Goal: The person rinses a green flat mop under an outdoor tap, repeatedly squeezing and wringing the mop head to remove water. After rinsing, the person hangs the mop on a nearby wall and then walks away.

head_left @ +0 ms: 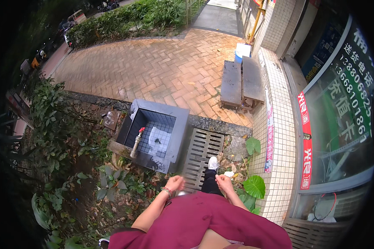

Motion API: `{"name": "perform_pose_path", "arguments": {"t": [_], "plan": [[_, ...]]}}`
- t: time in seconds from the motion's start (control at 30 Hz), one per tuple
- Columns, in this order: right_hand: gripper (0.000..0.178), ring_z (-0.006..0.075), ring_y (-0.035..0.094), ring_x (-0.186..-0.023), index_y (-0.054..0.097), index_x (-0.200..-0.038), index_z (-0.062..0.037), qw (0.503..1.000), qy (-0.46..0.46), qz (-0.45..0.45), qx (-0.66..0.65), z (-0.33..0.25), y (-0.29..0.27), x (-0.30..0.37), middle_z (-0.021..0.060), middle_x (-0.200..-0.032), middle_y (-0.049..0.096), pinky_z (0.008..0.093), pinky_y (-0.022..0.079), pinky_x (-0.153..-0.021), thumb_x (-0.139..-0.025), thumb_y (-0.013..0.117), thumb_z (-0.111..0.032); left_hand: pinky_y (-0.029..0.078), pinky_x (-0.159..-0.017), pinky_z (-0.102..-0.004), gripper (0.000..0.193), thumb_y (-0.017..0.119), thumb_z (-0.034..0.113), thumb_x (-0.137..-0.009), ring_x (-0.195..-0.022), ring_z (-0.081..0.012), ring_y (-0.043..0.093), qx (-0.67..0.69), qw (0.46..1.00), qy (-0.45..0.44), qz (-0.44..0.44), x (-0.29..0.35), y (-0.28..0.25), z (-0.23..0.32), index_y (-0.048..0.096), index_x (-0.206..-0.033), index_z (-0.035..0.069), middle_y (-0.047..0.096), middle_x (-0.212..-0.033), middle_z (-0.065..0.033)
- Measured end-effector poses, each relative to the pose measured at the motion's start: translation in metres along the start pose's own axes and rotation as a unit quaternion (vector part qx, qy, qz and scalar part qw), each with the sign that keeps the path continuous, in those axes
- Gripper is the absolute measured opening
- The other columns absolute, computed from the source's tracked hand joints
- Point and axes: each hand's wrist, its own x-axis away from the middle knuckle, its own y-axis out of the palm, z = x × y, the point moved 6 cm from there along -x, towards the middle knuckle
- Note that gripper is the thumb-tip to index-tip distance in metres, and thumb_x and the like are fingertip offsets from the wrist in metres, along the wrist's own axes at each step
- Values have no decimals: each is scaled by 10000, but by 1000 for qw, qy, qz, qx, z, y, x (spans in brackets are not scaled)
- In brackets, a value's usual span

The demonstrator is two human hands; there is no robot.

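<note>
My left hand [175, 183] is curled closed in front of my body, a beaded band round its wrist, and nothing shows in it. Beyond it stands a square tiled sink [181, 124] with some water in the bottom. A tap [137, 143] with a red handle rises at the sink's left side. My right hand [224, 183] is closed too, with no held thing visible. Just past its fingers a small white scrap [229, 174] appears, seemingly on the ground. Under me lies a slotted metal drain grate [195, 159], with one white shoe [213, 163] forward on it.
Two dark wooden benches [231, 83] stand against the tiled wall [274, 124] on the right, a blue bucket [238, 56] behind them. Ahead spreads brick paving [153, 62]. Plants and soil [83, 174] border the left. A shop window [340, 103] fills the far right.
</note>
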Motion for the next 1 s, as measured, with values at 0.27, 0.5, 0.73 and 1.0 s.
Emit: {"name": "perform_pose_path", "arguments": {"t": [0.27,0.5,0.73,1.0], "plan": [[239,138,574,-692,589,-908,-26,944,-124,-136,274,-170,-10,-229,55,-742,612,302,469,-629,-862,579,-260,554,-503,-307,195,507,168,-918,-539,-163,607,304,901,-16,310,-77,-48,46,626,-870,21,611,-673,-65],[377,137,550,-644,591,-881,-1,843,-270,-258,386,-294,85,-334,52,-731,598,307,459,-579,-876,570,-378,536,-471,-308,204,494,179,-937,-507,-173,595,340,877,-30,339,-114,-4,66,600,-887,11,599,-656,-72],[441,126,464,-523,550,-663,-38,829,-163,-400,354,-289,203,-335,32,-547,488,313,403,-512,-827,621,-442,531,-464,-308,199,478,168,-939,-505,-170,592,396,829,-39,394,-167,-35,98,602,-873,26,606,-661,-69],[293,94,466,-484,493,-783,-46,813,32,-450,368,-283,224,-388,-4,-599,478,248,394,-452,-848,627,-298,533,-547,-291,241,472,225,-963,-582,-147,601,469,769,66,429,-217,-65,123,601,-933,23,606,-710,-55]]}}
